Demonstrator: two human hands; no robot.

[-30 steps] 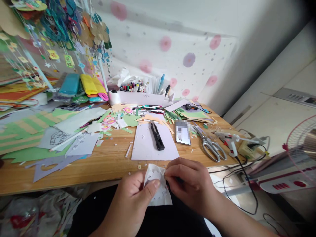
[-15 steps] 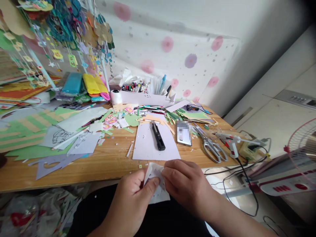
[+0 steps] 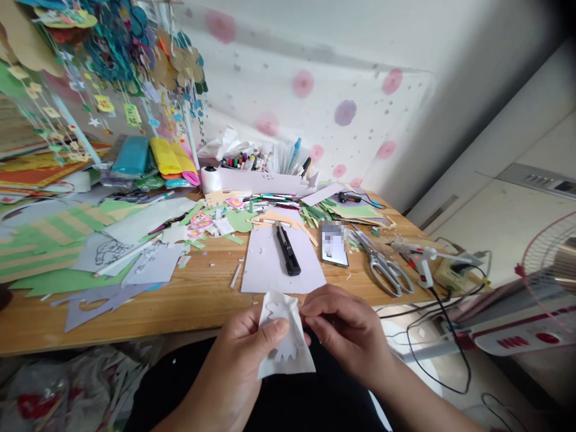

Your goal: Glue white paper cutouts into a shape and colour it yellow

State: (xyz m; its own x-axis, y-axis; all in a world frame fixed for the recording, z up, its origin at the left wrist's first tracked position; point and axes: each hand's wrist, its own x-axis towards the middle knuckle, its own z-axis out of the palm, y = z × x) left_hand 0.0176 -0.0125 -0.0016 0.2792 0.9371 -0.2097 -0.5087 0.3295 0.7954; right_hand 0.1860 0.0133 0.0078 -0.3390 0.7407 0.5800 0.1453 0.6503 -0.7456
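Note:
Low in the head view, just off the table's front edge, my left hand (image 3: 245, 348) grips a small white folded paper (image 3: 292, 351), its thumb pressed flat on the front. A pale grey shape with a jagged outline shows on that paper. My right hand (image 3: 348, 333) pinches at the paper's upper right edge with thumb and index finger; the exact contact is partly hidden. Beyond the hands, a black utility knife (image 3: 287, 249) lies on a pale sheet of paper (image 3: 261, 270).
A phone (image 3: 333, 243), grey scissors (image 3: 384, 264) and a hot glue gun (image 3: 420, 258) with a trailing cord lie to the right. Cut paper scraps (image 3: 112, 246) cover the table's left side. A box of pens (image 3: 265, 180) stands at the back. A fan (image 3: 531, 336) is at far right.
The paper has turned so that its front and the jagged shape show more. My right hand has shifted slightly right, and its fingers have loosened from their tighter grip over the paper's edge.

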